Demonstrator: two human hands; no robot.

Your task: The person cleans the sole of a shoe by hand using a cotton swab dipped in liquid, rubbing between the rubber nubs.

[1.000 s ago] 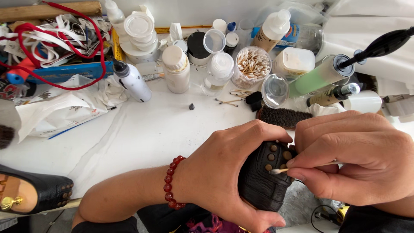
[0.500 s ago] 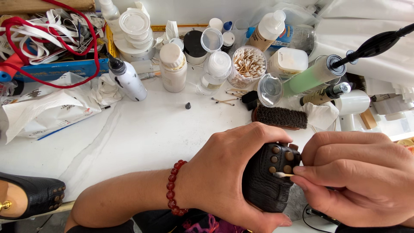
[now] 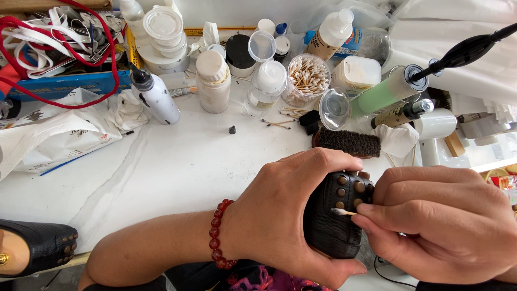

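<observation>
My left hand (image 3: 285,210) wraps around a black leather shoe (image 3: 334,226) whose heel carries several round brown studs. A red bead bracelet circles that wrist. My right hand (image 3: 441,226) pinches a thin cotton swab (image 3: 343,212), and its tip touches the heel between the studs. A second black shoe (image 3: 40,245) lies at the table's lower left edge, apart from both hands.
A dark brush (image 3: 347,143) lies just beyond the held shoe. A clear jar of cotton swabs (image 3: 308,78), bottles (image 3: 212,81), tubs and a green tube (image 3: 385,94) crowd the back. White plastic bags (image 3: 54,132) and red cord sit at left on the white table (image 3: 177,167).
The view has shifted slightly. My right hand has brought the swab's tip lower on the shoe's heel, while my left hand keeps its hold on the shoe.
</observation>
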